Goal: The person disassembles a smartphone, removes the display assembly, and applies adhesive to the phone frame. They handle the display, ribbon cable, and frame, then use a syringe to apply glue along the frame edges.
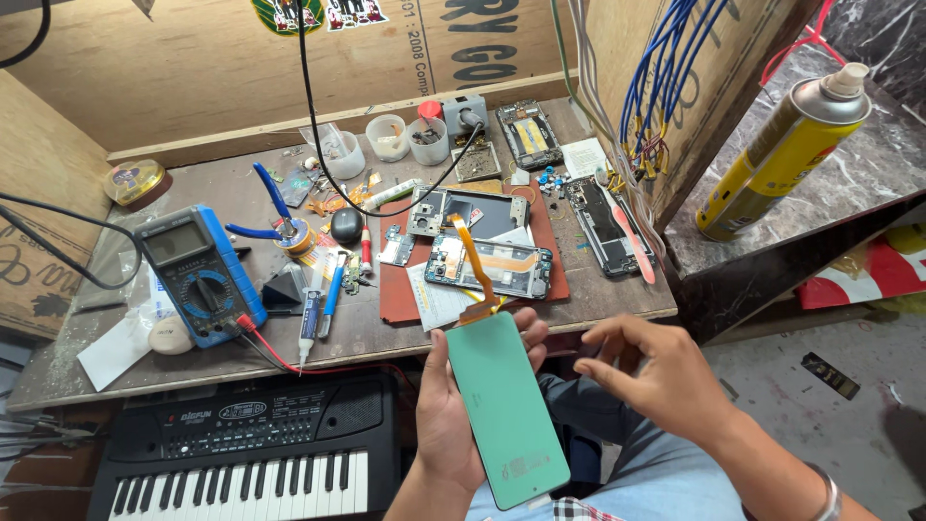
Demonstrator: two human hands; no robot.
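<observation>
Head view is showing one blue multimeter [198,273] sitting far left on the surface [598,299], three small clear cups [391,138] at the back, one yellow spray can [783,147] lying far right. Left hand [453,405] is gripping a green phone screen panel [505,409]; right hand [651,371] is hovering half-open just beside it, holding nothing.

In the left hand [453,405] lies a smooth, matt green film-covered panel [505,410] with glossy orange ribbon [473,260]. Beyond the hands: rough scuffed wooden bench [241,338], glossy metal spray can [781,150].
</observation>
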